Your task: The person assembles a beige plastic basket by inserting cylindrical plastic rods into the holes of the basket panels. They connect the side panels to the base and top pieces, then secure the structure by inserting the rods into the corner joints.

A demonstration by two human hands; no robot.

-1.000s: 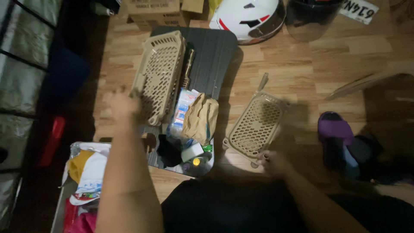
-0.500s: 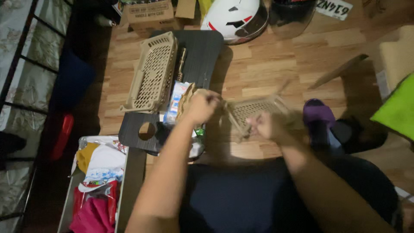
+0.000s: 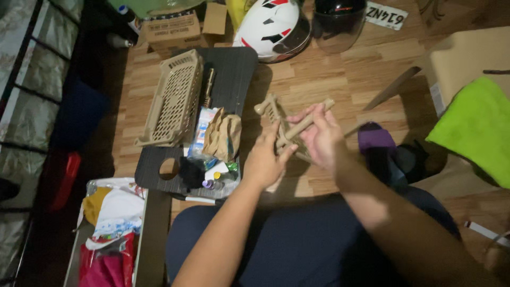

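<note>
- The left hand [image 3: 264, 162] is curled around the lower edge of a beige perforated plastic basket [image 3: 284, 130], thumb and fingers pressed onto it.
- The right hand [image 3: 321, 139] pinches the same basket from the other side, its fingers [image 3: 313, 114] wrapped over a rod-like handle that sticks out toward the upper right.
- The basket is held up between the two hands, above the wooden floor [image 3: 340, 79] and in front of the person's lap, tilted so that it shows nearly edge-on; its exact shape is hard to tell.
- To the left lies a dark lap desk [image 3: 234, 69] with a round hole near its lower corner; on it a second, larger beige basket [image 3: 172, 101] stands on its long side, well apart from the hands.
- Beside that basket, on the same desk, lie a crumpled brown paper bag [image 3: 223, 135] and a heap of small packets and bottles [image 3: 210, 172].
- At the top of the view sit a white helmet [image 3: 273, 26] with red and black marks, a dark helmet [image 3: 337, 21] just beside it, and a cardboard box [image 3: 172, 26].
- To the right are a purple slipper [image 3: 374, 138] on the floor and a bright green cloth [image 3: 478, 127] lying over a tan box.
- At the lower left a clear bag of coloured fabric [image 3: 111, 223] rests near the person's knee.
</note>
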